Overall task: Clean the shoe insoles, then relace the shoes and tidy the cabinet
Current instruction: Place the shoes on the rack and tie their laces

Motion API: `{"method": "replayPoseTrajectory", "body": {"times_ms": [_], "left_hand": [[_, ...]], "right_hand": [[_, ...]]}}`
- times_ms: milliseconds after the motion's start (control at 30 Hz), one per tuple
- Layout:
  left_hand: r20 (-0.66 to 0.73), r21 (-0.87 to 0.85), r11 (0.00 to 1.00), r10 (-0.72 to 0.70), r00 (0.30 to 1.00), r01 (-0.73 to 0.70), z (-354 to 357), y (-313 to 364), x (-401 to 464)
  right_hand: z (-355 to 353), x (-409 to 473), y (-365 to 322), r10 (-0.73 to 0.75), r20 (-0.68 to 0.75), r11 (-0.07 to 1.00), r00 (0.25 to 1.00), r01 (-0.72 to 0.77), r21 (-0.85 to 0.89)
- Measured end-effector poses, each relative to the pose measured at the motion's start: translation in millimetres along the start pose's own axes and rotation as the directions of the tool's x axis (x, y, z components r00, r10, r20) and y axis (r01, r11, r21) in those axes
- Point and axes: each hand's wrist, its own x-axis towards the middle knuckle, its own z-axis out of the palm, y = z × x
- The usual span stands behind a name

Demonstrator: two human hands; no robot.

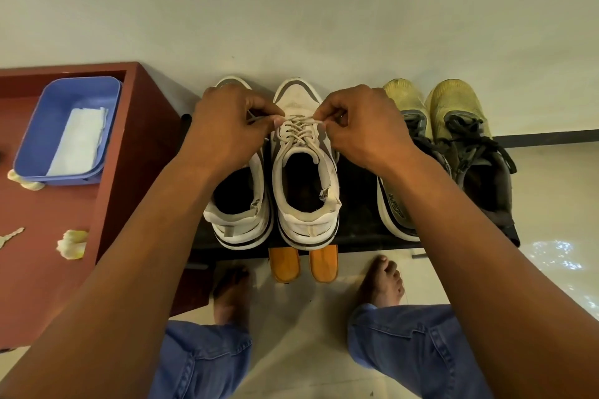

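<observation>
The white shoe stands on a low dark rack, near the middle of it, with its toe at the back edge by the wall and its heel at the front edge. Its twin, the other white shoe, is touching it on the left. The person's left hand pinches one end of the pale lace. The right hand pinches the other end. Both hands are closed tight on the lace, one on each side of the shoe.

I think the step now is pulling the lace snug through the holes. To do it well, both ends should be pulled the same amount, so one end is not longer. The crosses should lie flat and not twist. The shoe should stay still on the rack, so a soft, slow pull is best.

The white shoe looks worn. It has grey parts, a thick white sole with a dark stripe, and a torn spot inside the heel. The lace crosses over a few times already. The inside looks dark, so I cannot tell if an insole is in it.

Two orange insoles poke out under the front edge of the rack. A yellow and dark pair of shoes sits toward the right end.
</observation>
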Motion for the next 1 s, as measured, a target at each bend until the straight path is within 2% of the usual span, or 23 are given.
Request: {"method": "replayPoseTrajectory", "body": {"times_ms": [300,467,633,767,833,1000], "left_hand": [[0.127,0.007,0.999,-0.037,0.991,0.036,-16.3,-0.8,-3.2],[0.13,0.127,0.992,-0.028,0.991,0.011,-17.2,-7.0,-0.4],[0.128,0.298,0.954,-0.027,0.991,-0.013,-13.2,-16.1,1.7],[0.139,0.339,0.941,-0.03,0.99,-0.019,-8.0,-20.3,2.5],[0.14,0.275,0.96,0.011,0.99,-0.049,-7.5,-18.5,3.8],[0.154,0.181,0.975,0.104,0.983,-0.131,-2.3,-8.7,5.6]], "right_hand": [[-16.7,-7.9,12.3,0.075,-0.059,0.982,0.995,-0.084,-0.17],[-19.6,-12.5,14.6,0.126,0.014,0.935,0.992,-0.114,-0.335],[-21.1,-12.8,13.4,0.166,0.033,0.909,0.986,-0.14,-0.394],[-21.5,-15.1,8.8,0.129,0.108,0.888,0.986,-0.066,-0.456],[-21.0,-15.2,5.7,0.082,0.157,0.907,0.984,-0.008,-0.42],[-10.1,-12.0,-2.1,-0.047,0.138,0.967,0.989,0.08,-0.242]]}}
